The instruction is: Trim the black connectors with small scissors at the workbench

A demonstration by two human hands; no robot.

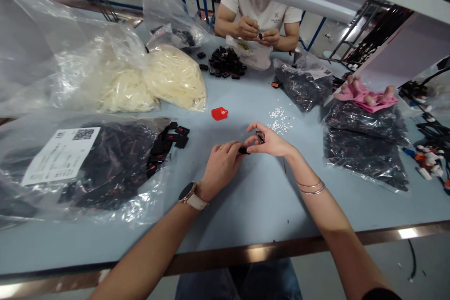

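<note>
My left hand (224,165) is closed, with its fingertips pinching a small black plastic connector (243,150) low over the table. From the right, my right hand (269,142) reaches to the same connector with its thumb side. A small dark, shiny piece (260,136) sits between its curled fingers; its kind is too small to make out. Beyond the hands lies a loose scatter of tiny white pieces (279,122). A red scoop-like tray (220,113) rests farther left, with a few white bits in it.
A bag of black connectors (112,164) spills at left, near bags of cream-coloured pieces (176,75). More black parts form a pile (227,62) at the back. Bags (365,150) with a pink glove (369,96) lie right. A co-worker (260,18) handles a small black part opposite.
</note>
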